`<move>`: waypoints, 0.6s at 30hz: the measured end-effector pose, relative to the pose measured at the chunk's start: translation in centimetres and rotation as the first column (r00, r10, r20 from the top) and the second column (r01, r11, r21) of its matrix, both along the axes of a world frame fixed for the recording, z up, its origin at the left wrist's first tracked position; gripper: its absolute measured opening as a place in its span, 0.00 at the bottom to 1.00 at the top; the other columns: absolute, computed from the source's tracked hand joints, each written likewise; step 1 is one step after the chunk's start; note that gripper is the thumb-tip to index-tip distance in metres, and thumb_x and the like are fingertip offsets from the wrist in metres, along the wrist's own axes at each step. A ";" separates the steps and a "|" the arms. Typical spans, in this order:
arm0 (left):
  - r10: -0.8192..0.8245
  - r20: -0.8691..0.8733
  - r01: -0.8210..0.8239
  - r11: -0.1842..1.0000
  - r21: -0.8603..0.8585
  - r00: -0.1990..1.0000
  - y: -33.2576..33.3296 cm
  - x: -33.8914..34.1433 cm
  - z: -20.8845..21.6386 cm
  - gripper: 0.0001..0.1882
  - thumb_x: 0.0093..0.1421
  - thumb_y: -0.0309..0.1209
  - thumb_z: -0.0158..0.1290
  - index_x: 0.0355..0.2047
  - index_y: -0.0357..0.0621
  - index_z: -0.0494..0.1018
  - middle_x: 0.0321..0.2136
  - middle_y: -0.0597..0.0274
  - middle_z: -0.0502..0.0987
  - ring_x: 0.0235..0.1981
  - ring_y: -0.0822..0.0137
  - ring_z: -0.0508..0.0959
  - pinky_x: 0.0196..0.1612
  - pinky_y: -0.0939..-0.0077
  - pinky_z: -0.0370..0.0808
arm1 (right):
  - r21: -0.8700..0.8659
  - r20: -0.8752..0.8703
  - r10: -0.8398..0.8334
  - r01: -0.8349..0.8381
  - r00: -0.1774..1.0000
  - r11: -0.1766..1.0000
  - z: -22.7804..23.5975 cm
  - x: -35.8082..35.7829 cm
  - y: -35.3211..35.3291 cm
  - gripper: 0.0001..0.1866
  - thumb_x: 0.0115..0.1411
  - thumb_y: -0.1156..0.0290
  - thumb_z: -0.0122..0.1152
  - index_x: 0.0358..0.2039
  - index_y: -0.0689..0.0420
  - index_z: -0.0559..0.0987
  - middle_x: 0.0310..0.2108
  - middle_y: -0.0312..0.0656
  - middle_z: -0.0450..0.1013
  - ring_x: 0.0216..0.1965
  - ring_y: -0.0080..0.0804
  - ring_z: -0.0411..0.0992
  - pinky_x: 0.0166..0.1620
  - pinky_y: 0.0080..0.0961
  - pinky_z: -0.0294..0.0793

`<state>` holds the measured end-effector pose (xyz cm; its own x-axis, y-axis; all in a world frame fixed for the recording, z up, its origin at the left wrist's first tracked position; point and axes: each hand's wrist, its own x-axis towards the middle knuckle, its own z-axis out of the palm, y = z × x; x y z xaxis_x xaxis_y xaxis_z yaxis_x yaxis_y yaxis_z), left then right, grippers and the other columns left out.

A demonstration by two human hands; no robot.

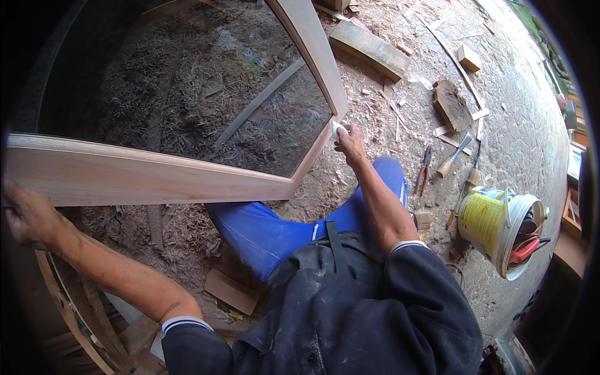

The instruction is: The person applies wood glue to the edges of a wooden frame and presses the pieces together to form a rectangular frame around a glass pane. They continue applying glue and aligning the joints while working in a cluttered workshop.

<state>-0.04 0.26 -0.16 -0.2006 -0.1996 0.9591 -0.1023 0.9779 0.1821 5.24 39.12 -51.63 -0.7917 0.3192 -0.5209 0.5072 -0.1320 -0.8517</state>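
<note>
Dark clothing [350, 319] and blue trousers [256, 234] are seen closest, worn by a person whose knees are spread, apparently so that room is left for the work. Just beyond, a pale wooden frame [156, 174], filled with what looks like glass [262, 125], is set across the upper left. Its near left end is met by the left hand [30, 215]; the fingers are lost in shadow, so whether they are closed cannot be told, but the frame is probably steadied there. By the right hand [350, 145], a small white object [339, 130] is pinched against the frame's right side, beside a joint, perhaps so that one spot can be touched precisely. On the shaving-strewn floor [515, 137], pliers [425, 167] and a chisel [454, 156] are laid to the right, seemingly for easy reach. Near them, loose tools are gathered in a yellow and white bucket [484, 219].
</note>
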 end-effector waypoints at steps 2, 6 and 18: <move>0.009 -0.001 -0.009 1.000 -0.003 1.000 0.0 0.0 0.1 0.36 0.67 0.55 0.47 0.18 0.29 0.69 0.18 0.39 0.72 0.22 0.49 0.73 0.28 0.55 0.69 | -0.004 0.018 -0.016 0.016 1.000 1.000 -0.2 -0.4 -0.1 0.21 0.64 0.63 0.58 0.50 0.67 0.72 0.35 0.51 0.75 0.27 0.33 0.76 0.25 0.27 0.78; 0.018 -0.006 -0.018 1.000 -0.007 1.000 0.1 0.0 0.2 0.36 0.67 0.55 0.47 0.18 0.29 0.69 0.18 0.39 0.73 0.22 0.49 0.73 0.28 0.55 0.69 | -0.011 0.017 -0.018 0.018 1.000 1.000 -0.3 -0.8 0.0 0.21 0.63 0.64 0.58 0.50 0.68 0.72 0.34 0.51 0.75 0.26 0.33 0.76 0.25 0.26 0.79; 0.011 -0.021 -0.012 0.999 -0.033 1.000 0.1 -0.1 0.1 0.36 0.67 0.55 0.47 0.18 0.29 0.70 0.17 0.39 0.73 0.22 0.48 0.74 0.27 0.54 0.69 | 0.050 0.022 0.040 -0.041 0.999 0.998 0.8 -0.5 -0.3 0.19 0.61 0.66 0.58 0.45 0.70 0.76 0.30 0.50 0.76 0.25 0.31 0.75 0.25 0.26 0.78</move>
<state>-0.09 0.34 -0.11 -0.1787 -0.1696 0.9692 -0.1103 0.9823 0.1516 4.76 38.79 -50.80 -0.7936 0.3132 -0.5216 0.5290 -0.0685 -0.8459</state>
